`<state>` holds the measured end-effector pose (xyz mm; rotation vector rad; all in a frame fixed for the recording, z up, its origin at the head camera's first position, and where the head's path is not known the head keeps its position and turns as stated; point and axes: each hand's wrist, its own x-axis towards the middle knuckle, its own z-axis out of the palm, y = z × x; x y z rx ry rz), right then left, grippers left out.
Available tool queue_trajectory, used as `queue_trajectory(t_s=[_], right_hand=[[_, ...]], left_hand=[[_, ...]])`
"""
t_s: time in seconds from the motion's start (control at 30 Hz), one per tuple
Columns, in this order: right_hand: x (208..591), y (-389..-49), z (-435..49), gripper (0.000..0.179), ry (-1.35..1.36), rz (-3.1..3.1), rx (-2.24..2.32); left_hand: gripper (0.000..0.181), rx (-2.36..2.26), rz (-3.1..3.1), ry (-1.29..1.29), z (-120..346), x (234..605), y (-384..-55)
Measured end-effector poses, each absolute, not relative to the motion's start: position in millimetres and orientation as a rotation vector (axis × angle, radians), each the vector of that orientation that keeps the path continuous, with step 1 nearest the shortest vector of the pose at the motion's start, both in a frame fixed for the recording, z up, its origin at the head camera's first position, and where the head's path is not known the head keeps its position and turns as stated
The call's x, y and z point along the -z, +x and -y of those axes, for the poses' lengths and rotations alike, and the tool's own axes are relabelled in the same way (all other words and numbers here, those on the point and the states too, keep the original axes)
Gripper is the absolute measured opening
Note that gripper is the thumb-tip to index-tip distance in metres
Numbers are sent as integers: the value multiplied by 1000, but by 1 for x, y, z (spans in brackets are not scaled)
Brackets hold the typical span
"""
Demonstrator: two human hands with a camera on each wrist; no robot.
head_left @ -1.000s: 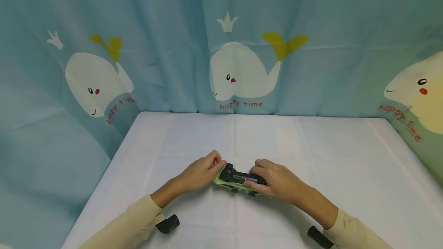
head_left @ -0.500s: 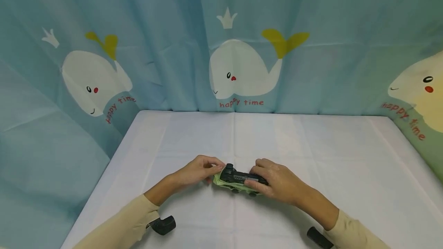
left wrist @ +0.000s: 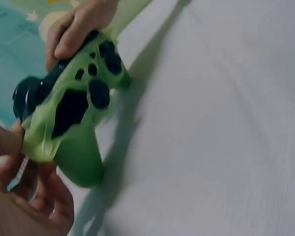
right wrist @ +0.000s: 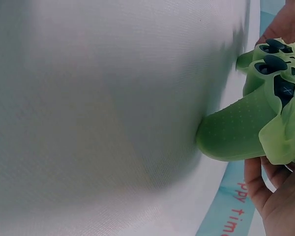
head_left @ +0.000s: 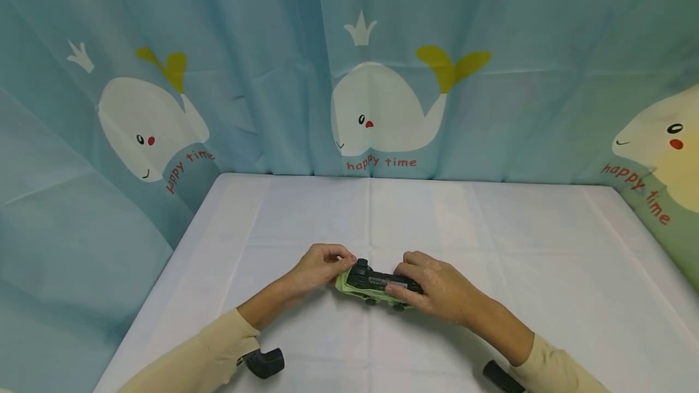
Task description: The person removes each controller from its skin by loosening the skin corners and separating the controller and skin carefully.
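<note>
A black game controller point(head_left: 390, 282) sits partly inside a light green silicone cover point(right wrist: 238, 130), tilted with its top edge up. The cover's rim hangs loose as a flap near the right hand in the right wrist view, leaving the black upper edge bare. With thumb and fingers, my left hand point(head_left: 317, 270) pinches the cover at the controller's left corner; in the left wrist view the green material is wrinkled there. My right hand point(head_left: 439, 287) grips the other end, thumb along the near side and fingers over the far side. Thumbsticks point(right wrist: 274, 63) poke through the cover's holes.
A white cloth covers the table point(head_left: 491, 235). Behind it and at both sides hang blue curtains point(head_left: 262, 108) printed with whales. A black wrist device point(head_left: 264, 362) shows below the left sleeve, and another dark device point(head_left: 501, 376) by the right sleeve.
My left hand has come down from its higher position at the corner, shifted left, then closed its fingertips back on the cover's corner. The right hand and controller have hardly moved.
</note>
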<state>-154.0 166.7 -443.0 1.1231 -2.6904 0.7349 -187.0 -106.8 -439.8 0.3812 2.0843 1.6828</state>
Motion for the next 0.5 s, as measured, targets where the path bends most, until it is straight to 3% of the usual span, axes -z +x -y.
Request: queue_trajectory(t_s=[0.5], right_hand=[[444,-154,-166,24,1125,2638,-697]], left_hand=[[22,-1437,-2380,336,98,435,-181]])
